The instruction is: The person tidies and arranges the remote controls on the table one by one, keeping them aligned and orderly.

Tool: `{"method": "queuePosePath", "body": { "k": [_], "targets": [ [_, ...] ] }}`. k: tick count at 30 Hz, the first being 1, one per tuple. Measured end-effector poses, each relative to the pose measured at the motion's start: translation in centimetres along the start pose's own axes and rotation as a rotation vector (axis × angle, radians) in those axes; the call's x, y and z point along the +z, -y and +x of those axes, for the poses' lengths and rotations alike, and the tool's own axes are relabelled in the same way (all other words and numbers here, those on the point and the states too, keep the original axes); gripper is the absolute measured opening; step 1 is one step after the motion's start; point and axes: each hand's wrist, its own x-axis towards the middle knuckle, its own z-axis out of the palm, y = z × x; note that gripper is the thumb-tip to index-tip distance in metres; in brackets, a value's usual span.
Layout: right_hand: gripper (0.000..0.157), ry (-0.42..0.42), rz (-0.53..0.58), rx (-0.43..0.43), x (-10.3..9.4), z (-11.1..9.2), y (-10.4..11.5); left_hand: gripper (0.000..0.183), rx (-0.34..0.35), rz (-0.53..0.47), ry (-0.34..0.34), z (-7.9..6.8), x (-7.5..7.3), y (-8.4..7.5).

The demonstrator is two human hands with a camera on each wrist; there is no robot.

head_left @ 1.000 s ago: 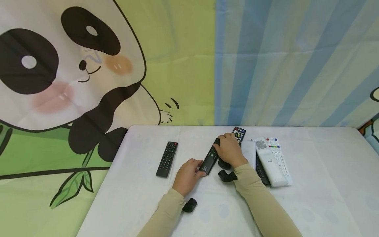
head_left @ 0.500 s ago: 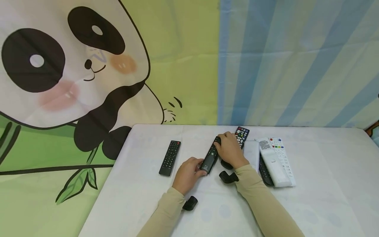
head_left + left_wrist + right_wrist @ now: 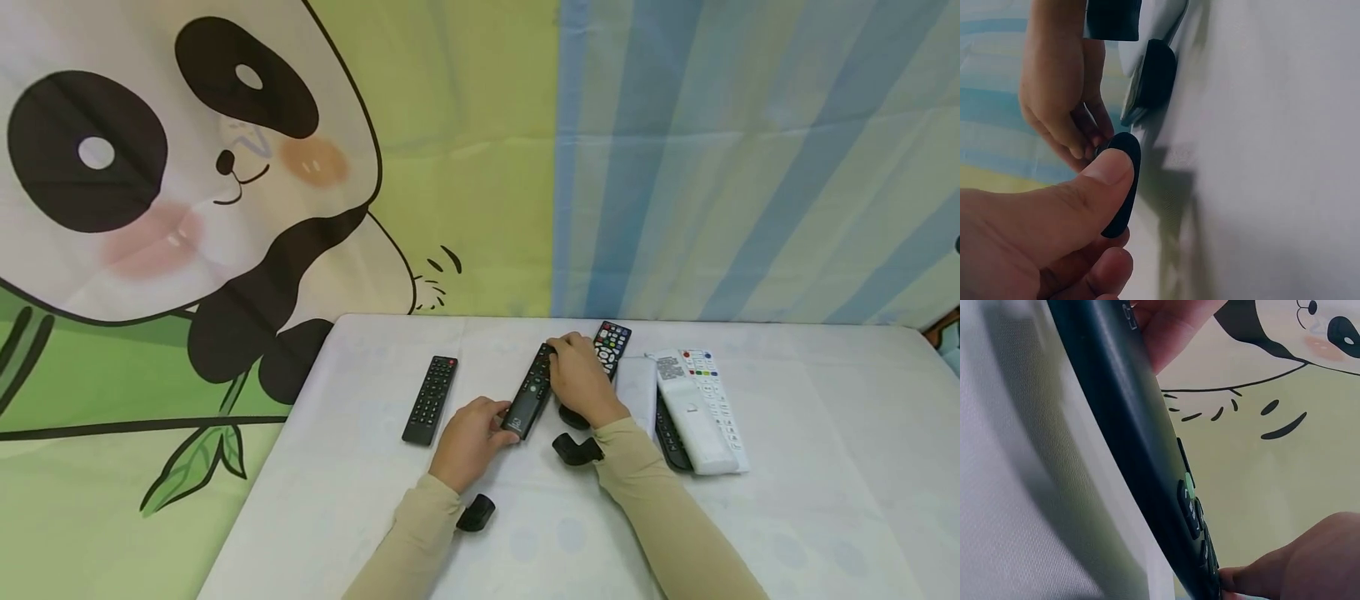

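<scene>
Both hands hold a slim black remote control (image 3: pixel 528 397) slantwise over the white table. My left hand (image 3: pixel 468 443) pinches its near end, the thumb pressed on that end in the left wrist view. At the far end the fingers of my right hand (image 3: pixel 584 379) grip it. In the right wrist view the long edge of the black remote (image 3: pixel 1129 431) shows, with a shadow on the cloth beneath it. Partly hidden behind my right hand lies another black remote (image 3: pixel 613 340) with coloured buttons. A third black remote (image 3: pixel 430 401) lies alone to the left.
Right of my right hand several remotes lie close together: a white one turned face down (image 3: pixel 696 425), a white one with coloured buttons (image 3: pixel 716 392), a black one (image 3: pixel 670 433) and a pale flat item (image 3: pixel 637 387). A patterned cloth (image 3: pixel 465 167) hangs behind the table (image 3: pixel 825 417).
The held remote and both hands have shifted slightly left relative to the table within the last half second. Both hands keep hold of it. The view has also turned a little since the first frame.
</scene>
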Motion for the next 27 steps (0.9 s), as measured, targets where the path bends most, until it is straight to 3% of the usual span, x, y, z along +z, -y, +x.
{"method": "queuePosePath", "body": {
  "k": [8, 27],
  "targets": [
    [0.034, -0.002, 0.022, -0.033, 0.1, 0.3, 0.5, 0.051, 0.014, 0.016, -0.014, -0.1, -0.9, 0.2],
    [0.033, 0.002, 0.043, -0.032, 1.9, 1.3, 2.3, 0.05, -0.028, 0.043, -0.036, -1.2, -2.1, 1.2]
  ]
}}
